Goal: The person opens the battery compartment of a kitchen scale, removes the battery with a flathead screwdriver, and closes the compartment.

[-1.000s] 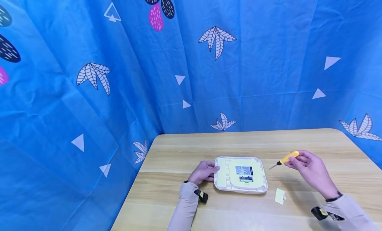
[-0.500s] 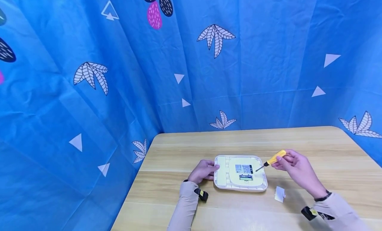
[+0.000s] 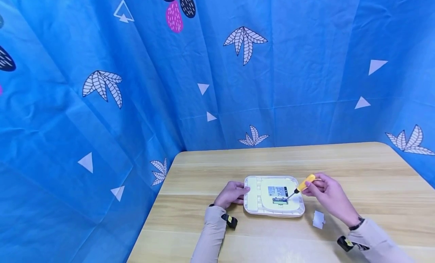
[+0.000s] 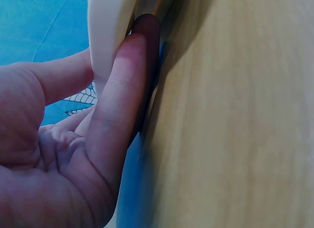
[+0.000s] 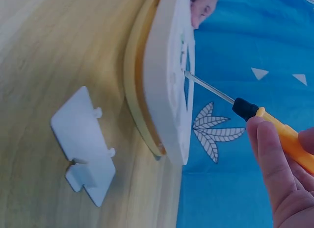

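A white, flat device with rounded corners point(image 3: 253, 202) lies on the table with its labelled underside up. In its middle is an uncovered battery compartment point(image 3: 279, 201) with a green battery inside. My left hand point(image 3: 232, 194) pinches the device's left edge, thumb on top and fingers underneath, as the left wrist view point(image 4: 113, 90) shows. My right hand point(image 3: 326, 191) grips a screwdriver point(image 3: 305, 183) by its yellow handle. The screwdriver's metal tip is right at the right end of the compartment; the right wrist view shows its shaft point(image 5: 211, 87) slanting onto the device.
A small white battery cover point(image 3: 318, 220) with tabs lies on the wooden table point(image 3: 190, 233), to the right of the device and below my right hand. A blue patterned curtain point(image 3: 238, 85) hangs behind the table and along its left side.
My right hand has moved left and brought the screwdriver from beside the device to the battery compartment. The left hand keeps its hold on the edge, and the device stays in place.
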{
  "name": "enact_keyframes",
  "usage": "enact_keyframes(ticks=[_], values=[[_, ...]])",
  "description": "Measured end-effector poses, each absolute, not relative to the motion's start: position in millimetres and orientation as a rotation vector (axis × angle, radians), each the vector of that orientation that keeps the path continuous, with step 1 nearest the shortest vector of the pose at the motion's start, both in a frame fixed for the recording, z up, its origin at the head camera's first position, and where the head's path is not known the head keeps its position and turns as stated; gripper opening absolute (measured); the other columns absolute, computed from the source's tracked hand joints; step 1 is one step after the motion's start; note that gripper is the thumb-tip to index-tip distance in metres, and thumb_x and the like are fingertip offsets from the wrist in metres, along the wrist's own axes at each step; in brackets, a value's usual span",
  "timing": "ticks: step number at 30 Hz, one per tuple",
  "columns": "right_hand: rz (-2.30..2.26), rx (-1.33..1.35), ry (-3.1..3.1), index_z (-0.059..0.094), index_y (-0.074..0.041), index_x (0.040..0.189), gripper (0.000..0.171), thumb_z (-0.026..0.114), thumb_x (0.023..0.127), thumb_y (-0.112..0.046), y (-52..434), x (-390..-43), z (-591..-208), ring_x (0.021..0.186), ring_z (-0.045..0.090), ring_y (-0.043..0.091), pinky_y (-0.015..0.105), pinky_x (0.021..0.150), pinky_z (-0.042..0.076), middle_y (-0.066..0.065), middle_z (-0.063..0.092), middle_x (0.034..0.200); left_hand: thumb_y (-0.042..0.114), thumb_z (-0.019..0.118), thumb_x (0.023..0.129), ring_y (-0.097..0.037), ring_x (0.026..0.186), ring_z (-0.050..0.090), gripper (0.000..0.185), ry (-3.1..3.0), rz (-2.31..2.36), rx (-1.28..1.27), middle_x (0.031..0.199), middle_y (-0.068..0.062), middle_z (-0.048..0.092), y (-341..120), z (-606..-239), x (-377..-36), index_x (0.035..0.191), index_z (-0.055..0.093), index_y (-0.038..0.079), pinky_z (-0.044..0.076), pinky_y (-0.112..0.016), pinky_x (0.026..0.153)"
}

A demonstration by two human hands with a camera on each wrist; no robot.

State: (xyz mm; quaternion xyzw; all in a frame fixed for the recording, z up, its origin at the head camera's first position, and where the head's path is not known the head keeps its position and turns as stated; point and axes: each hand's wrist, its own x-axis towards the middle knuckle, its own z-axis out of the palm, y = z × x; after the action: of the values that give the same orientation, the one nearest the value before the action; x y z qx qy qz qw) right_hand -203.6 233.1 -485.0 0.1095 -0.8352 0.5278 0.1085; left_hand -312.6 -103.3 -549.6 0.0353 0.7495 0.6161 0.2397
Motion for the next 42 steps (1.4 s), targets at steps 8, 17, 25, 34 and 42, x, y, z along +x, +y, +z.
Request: enact_keyframes(ticks=[8,17,25,34,42], values=[[1.438,0.355,-2.474,0.058,0.005,0.114,0.017,0.059,0.105,-0.008,227.4,-200.6,-485.3,0.078,0.075,0.005,0.031,0.072,0.067,0.018,0.078,0.095,0.019,0.070,0.100,-0.009,0.071,0.070,0.034,2.067,1.671,0.109,0.094,-0.008,0.079,-101.8,-549.1,-312.9,0.126,0.065,-0.003,0.064,-0.021,0.061],[1.373,0.384,-2.501,0.058,0.003,0.112,0.012,0.059,0.104,-0.006,219.1,-198.5,-481.7,0.081,0.077,0.015,0.031,0.073,0.067,0.016,0.078,0.096,0.018,0.071,0.099,-0.009,0.068,0.068,0.036,2.066,1.665,0.080,0.091,-0.007,0.078,-101.9,-548.2,-313.5,0.127,0.064,-0.003,0.059,-0.017,0.053],[1.715,0.200,-2.424,0.048,0.013,0.126,0.032,0.054,0.108,-0.012,229.1,-202.7,-494.3,0.083,0.078,0.013,0.027,0.078,0.066,0.033,0.073,0.106,0.014,0.070,0.099,-0.009,0.068,0.069,0.034,2.083,1.668,0.080,0.094,-0.011,0.079,-100.7,-545.7,-313.8,0.126,0.063,-0.005,0.060,-0.018,0.053],[2.243,-0.078,-2.156,0.040,0.013,0.130,0.042,0.058,0.107,-0.017,246.4,-205.1,-512.8,0.088,0.080,0.016,0.026,0.087,0.063,0.009,0.080,0.098,0.014,0.070,0.099,-0.009,0.067,0.069,0.036,2.076,1.668,0.060,0.094,-0.011,0.078,-99.4,-546.4,-314.1,0.128,0.062,-0.006,0.059,-0.017,0.052],[2.409,-0.120,-2.005,0.041,0.008,0.125,0.037,0.061,0.105,-0.017,251.2,-204.3,-519.1,0.089,0.080,0.019,0.024,0.087,0.063,0.007,0.081,0.096,0.014,0.070,0.099,-0.009,0.067,0.069,0.037,2.065,1.669,0.067,0.094,-0.011,0.079,-99.3,-546.3,-313.3,0.128,0.062,-0.006,0.059,-0.017,0.051]])
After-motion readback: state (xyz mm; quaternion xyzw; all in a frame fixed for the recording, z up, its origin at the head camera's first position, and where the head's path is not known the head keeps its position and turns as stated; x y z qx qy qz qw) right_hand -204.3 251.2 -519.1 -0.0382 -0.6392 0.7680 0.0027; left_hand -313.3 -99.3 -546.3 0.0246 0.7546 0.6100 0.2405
